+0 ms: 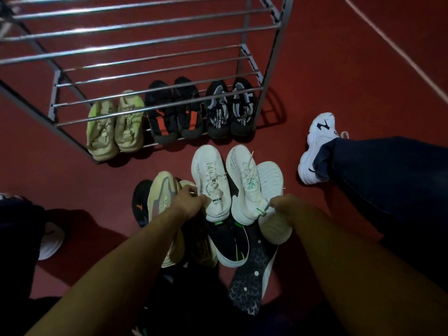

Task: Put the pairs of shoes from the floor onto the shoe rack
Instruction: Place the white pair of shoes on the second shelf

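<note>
From where I watch, the job looks under way but far from finished. Three pairs already sit on the lowest tier of the shoe rack [155,48] in the upper half of the frame: a pale green pair [116,124] at the left, a black pair with orange patches [175,110] in the middle, and a black-and-grey knit pair [230,107] at the right. The tiers above look bare as far as I can see them.

I have a white pair in hand now, at centre frame. My left hand [188,201] pinches the heel end of the left white shoe [211,180]; my right hand [282,204] is closed around the heel collar of the right white shoe [244,183], near its green pull loop. Both shoes point toward the rack, just short of it, and I judge them lifted off the pile.

Left on the floor [339,69] below my hands is a heap: a beige sneaker [161,195], a black shoe with an orange mark [140,202], a black shoe with green trim [229,241], a dark patterned shoe [252,275], and a white sole turned up [272,202]. So several pairs remain.

Writing: the knit pair carries white lettering I cannot read surely. The left white shoe's tongue shows "NED", part of a longer word. A worn white trainer [317,146] at the right edge bears a dark zigzag mark.
</note>
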Demonstrator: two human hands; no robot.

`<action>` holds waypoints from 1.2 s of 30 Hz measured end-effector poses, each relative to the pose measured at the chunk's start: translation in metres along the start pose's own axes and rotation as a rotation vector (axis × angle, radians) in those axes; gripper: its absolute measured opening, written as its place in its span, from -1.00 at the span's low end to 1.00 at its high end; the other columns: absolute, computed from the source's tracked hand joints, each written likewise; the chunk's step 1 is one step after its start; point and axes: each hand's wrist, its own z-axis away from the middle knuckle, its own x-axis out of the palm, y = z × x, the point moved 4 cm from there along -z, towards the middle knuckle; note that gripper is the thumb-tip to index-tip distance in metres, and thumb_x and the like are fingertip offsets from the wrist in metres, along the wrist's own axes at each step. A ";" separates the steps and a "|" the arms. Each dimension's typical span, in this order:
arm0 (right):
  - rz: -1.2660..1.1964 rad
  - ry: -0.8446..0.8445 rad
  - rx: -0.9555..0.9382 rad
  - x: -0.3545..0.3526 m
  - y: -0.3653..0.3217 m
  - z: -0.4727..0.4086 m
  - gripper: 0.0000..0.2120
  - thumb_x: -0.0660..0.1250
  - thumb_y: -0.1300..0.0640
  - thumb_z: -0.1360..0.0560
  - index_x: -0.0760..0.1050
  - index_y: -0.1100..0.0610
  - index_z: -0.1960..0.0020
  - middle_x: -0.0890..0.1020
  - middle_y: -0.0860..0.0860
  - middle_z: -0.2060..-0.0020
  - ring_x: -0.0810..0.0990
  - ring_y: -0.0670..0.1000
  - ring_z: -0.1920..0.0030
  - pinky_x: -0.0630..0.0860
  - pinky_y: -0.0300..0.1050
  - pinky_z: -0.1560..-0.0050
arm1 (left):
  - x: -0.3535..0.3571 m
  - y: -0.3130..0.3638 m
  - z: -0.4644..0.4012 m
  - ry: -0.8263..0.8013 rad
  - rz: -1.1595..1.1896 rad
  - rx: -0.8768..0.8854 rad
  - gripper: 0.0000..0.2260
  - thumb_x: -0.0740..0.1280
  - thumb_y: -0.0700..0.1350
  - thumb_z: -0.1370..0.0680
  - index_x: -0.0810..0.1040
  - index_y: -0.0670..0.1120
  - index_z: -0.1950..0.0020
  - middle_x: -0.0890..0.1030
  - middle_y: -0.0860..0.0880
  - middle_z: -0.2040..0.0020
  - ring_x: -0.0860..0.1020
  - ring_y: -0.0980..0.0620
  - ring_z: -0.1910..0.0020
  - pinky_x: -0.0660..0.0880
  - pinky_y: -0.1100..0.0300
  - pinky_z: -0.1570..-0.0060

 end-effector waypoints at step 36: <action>-0.551 0.264 -0.594 0.001 -0.036 0.013 -0.47 0.06 -0.25 -0.53 0.51 0.06 -0.27 0.57 0.07 -0.19 0.50 0.15 -0.24 0.41 0.13 -0.29 | -0.053 0.018 0.003 -0.131 0.868 -0.120 -0.75 0.22 -0.08 -0.58 0.53 -0.13 -0.19 0.73 -0.15 0.09 0.70 -0.11 0.20 0.59 0.14 0.36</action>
